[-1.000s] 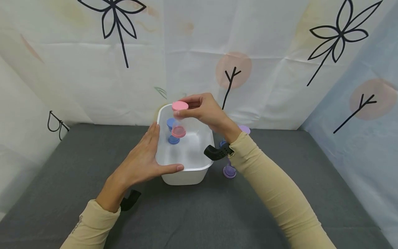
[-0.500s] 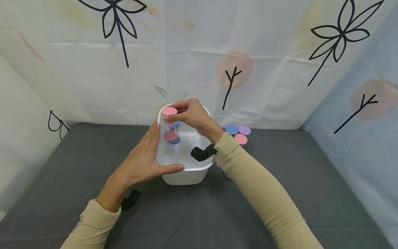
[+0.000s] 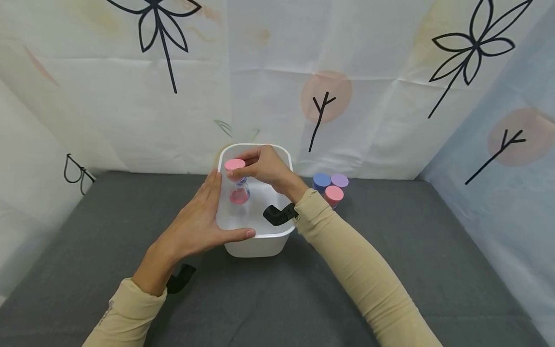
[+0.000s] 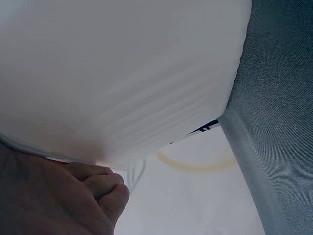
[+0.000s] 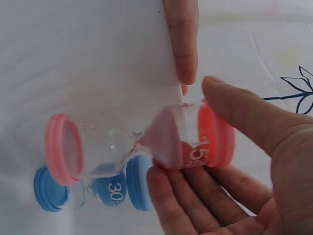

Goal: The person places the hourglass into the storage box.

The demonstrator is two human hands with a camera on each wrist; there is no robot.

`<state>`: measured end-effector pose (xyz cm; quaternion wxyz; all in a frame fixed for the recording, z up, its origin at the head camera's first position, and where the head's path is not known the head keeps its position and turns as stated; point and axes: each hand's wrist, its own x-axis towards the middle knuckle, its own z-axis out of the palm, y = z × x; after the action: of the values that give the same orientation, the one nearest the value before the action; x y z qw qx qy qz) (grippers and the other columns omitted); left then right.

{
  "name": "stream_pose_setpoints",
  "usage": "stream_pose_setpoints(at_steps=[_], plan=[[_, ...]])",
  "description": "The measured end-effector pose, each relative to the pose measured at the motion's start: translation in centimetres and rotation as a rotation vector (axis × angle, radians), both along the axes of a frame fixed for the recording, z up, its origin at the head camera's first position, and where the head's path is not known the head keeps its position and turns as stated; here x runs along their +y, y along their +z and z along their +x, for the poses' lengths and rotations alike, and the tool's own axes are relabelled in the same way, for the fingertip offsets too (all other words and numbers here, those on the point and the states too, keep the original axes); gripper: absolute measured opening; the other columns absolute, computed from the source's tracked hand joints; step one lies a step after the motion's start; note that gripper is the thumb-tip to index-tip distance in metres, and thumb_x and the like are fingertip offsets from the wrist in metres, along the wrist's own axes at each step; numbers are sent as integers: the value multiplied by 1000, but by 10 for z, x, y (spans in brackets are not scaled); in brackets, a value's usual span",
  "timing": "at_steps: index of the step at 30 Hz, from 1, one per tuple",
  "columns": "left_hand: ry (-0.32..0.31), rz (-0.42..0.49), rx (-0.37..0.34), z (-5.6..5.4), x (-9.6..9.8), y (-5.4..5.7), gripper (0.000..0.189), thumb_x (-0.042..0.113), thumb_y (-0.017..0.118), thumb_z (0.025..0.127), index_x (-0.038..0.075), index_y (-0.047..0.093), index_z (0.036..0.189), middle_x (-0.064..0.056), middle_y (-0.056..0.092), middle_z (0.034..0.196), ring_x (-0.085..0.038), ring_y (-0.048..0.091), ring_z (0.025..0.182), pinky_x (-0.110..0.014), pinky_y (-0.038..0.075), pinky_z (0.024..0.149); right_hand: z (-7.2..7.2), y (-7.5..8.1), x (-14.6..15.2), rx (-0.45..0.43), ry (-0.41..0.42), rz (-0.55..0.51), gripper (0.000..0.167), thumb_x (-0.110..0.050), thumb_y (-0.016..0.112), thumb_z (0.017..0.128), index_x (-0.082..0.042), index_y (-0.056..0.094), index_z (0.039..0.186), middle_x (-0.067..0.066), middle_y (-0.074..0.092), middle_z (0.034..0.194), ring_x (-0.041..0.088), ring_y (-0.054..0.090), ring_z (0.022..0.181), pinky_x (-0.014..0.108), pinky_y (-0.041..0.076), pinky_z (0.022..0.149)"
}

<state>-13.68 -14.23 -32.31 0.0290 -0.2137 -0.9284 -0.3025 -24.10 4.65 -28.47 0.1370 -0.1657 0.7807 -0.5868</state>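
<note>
A white plastic tub [image 3: 260, 246] stands on the grey cloth. My left hand [image 3: 195, 229] rests on it, fairly straight fingers along the left rim and thumb over the near rim. With my right hand [image 3: 270, 169] I hold a pink-capped sand timer [image 5: 164, 137] marked 15 by its upper end, thumb on one side and fingers on the other. It hangs roughly upright inside the tub's left part. Close beside it in the tub is a blue-capped sand timer [image 5: 110, 190] marked 30, mostly hidden in the head view. Whether the pink timer touches the tub floor, I cannot tell.
Right of the tub, behind my right wrist, stand a blue-capped timer [image 3: 322, 181], a purple-capped one [image 3: 339, 180] and a pink-capped one [image 3: 334, 193], close together. Behind the table hangs a patterned white cloth backdrop [image 3: 269, 96].
My right hand has moved left and then down with the pink timer, deeper into the tub beside the blue one. The timers right of the tub came into sight. My left hand stays in place.
</note>
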Motion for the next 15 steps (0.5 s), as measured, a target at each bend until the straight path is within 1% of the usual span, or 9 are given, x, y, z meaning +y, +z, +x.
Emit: stream_pose_setpoints(at_steps=[6, 12, 15], plan=[[2, -12, -3, 1, 0, -1, 137, 73, 75, 75, 14, -12, 161, -2, -12, 169, -28, 1, 155, -61, 20, 117, 1, -4, 0, 9, 15, 67, 40, -11, 87, 80, 2, 74, 116, 9, 76, 96, 17, 71, 90, 28, 54, 84], [2, -23, -8, 2, 1, -1, 136, 74, 74, 75, 10, -9, 161, -4, -12, 169, -27, -1, 155, -59, 19, 118, 2, -9, 4, 1, 41, 133, 38, -12, 88, 80, 1, 75, 112, 8, 76, 94, 17, 69, 92, 39, 53, 90], [5, -26, -11, 3, 1, -1, 136, 74, 74, 75, 10, -9, 161, -4, -11, 169, -28, -1, 155, -59, 19, 118, 2, -11, 6, 4, 45, 160, 36, -10, 87, 80, 1, 76, 112, 7, 76, 94, 17, 69, 92, 36, 53, 87]])
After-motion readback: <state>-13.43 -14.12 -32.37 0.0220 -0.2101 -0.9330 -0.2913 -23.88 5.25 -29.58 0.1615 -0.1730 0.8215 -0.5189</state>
